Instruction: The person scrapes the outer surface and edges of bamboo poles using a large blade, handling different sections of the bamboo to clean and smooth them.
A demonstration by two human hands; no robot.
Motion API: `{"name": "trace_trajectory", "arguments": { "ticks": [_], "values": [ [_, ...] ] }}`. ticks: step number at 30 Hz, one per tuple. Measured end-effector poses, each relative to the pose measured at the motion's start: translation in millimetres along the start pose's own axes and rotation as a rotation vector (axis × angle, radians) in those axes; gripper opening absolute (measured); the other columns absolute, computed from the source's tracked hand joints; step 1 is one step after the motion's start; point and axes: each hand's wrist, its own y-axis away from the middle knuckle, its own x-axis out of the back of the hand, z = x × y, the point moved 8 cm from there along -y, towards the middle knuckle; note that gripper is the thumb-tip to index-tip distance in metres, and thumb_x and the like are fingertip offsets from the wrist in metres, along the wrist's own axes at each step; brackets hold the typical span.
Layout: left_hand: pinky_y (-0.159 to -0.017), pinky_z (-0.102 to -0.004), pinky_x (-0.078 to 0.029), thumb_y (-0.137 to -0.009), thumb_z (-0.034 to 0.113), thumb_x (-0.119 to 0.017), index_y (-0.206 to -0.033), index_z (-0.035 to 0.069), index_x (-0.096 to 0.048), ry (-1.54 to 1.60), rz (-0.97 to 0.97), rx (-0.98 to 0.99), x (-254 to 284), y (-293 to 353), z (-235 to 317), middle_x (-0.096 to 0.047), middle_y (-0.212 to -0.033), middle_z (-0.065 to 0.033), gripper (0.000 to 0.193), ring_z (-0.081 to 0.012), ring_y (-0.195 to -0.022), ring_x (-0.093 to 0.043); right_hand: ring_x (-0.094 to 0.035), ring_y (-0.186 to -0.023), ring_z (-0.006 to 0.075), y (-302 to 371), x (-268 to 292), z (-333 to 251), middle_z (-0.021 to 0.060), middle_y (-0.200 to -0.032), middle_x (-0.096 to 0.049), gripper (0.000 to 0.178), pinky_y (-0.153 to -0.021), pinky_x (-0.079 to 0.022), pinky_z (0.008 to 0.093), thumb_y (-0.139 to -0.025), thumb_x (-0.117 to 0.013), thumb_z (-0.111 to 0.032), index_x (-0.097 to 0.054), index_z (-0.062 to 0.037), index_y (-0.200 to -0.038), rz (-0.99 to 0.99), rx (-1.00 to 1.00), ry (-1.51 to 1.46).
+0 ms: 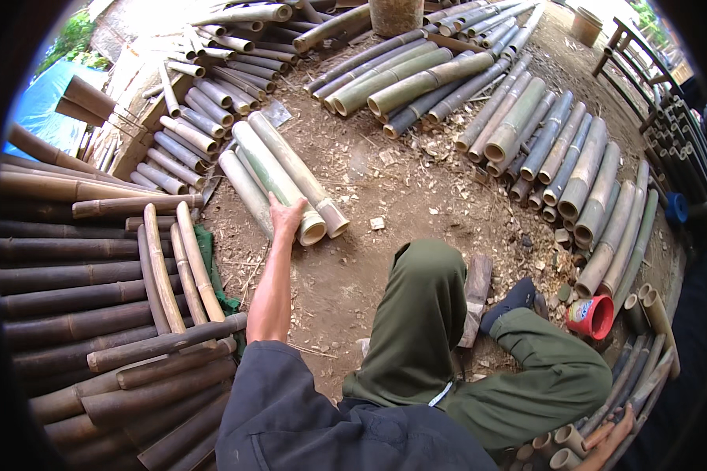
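Observation:
My left hand [286, 215] is stretched forward, its thumb and fingers spread over the near end of a greenish bamboo pole [269, 169] and gripping it. This pole lies on the dirt between a paler bamboo pole [298, 174] on its right and another bamboo pole [247, 192] on its left. Low at the right edge, my right hand [614, 436] reaches down among a bundle of cut bamboo tubes [567, 439]. Its fingers are apart and touch the bamboo; the palm is partly hidden.
Dark bamboo poles [78, 271] are stacked at left, with curved split pieces [162, 263] on top. More bamboo poles [424, 82] lie in rows at the far side and right. A red bucket [591, 317] lies beside my foot, near a wooden block [476, 298]. Chips litter the dirt.

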Motion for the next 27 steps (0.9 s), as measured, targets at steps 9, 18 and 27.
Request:
{"name": "trace_trajectory", "arguments": {
  "ticks": [9,18,27],
  "values": [
    [-0.121,-0.0537,-0.021,-0.069,0.084,-0.065,-0.154,-0.011,-0.012,-1.092,-0.263,-0.308,-86,7,-11,-0.017,-0.161,-0.0323,0.138,-0.0482,-0.150,-0.012,-0.061,-0.079,0.0172,71,-59,109,0.0053,-0.091,-0.062,0.019,-0.070,-0.050,0.0315,-0.095,-0.062,-0.024,-0.064,-0.0088,-0.107,-0.179,-0.041,0.017],
    [-0.102,-0.0649,-0.043,-0.080,0.053,-0.075,-0.155,0.016,-0.033,-1.554,-0.215,-0.701,-130,56,-5,-0.034,-0.160,-0.0111,0.094,-0.0421,-0.144,-0.034,-0.064,-0.108,0.0392,120,-84,199,0.0266,-0.112,-0.066,0.057,-0.093,-0.049,0.0453,-0.084,-0.071,-0.030,-0.056,0.0007,-0.129,-0.038,0.116,0.587],
    [-0.101,-0.0599,-0.045,-0.092,0.053,-0.061,-0.149,0.014,-0.044,-1.272,-0.140,-0.484,-137,41,14,-0.044,-0.151,-0.0102,0.071,-0.0339,-0.137,-0.044,-0.054,-0.118,0.0453,108,-126,293,0.0294,-0.124,-0.057,0.057,-0.101,-0.043,0.0489,-0.087,-0.069,-0.021,-0.045,0.0005,-0.134,0.031,0.064,0.475]
  ]
}}
